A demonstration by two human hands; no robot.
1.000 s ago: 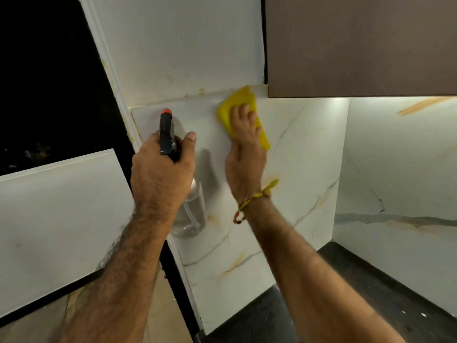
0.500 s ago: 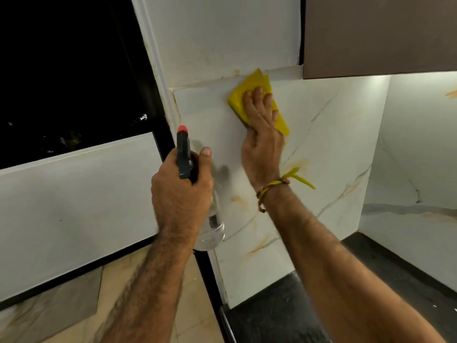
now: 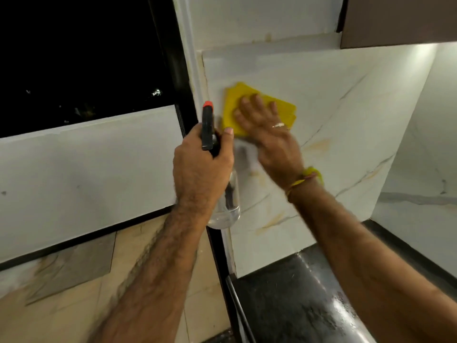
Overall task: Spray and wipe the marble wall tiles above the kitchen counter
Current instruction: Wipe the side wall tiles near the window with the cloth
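A white marble wall tile [image 3: 341, 125] with grey and gold veins rises above the dark counter. My right hand [image 3: 269, 134] presses a folded yellow cloth [image 3: 232, 102] flat against the tile near its left edge, fingers spread and straight. My left hand [image 3: 200, 167] grips a clear spray bottle [image 3: 226, 206] by its neck, just left of the cloth. The bottle's black trigger head with an orange nozzle [image 3: 207, 125] points up, and its lower part hangs below my fist.
A glossy black counter [image 3: 296, 293] lies below the tile. A brown cabinet [image 3: 400, 18] hangs at the upper right. A dark window opening [image 3: 81, 53] with a black frame and a white sill wall is on the left. A second marble wall [image 3: 425, 149] meets the corner at right.
My right hand has slid the yellow cloth down and left from the tile's top edge. The left hand holds the bottle as before; the view has shifted left.
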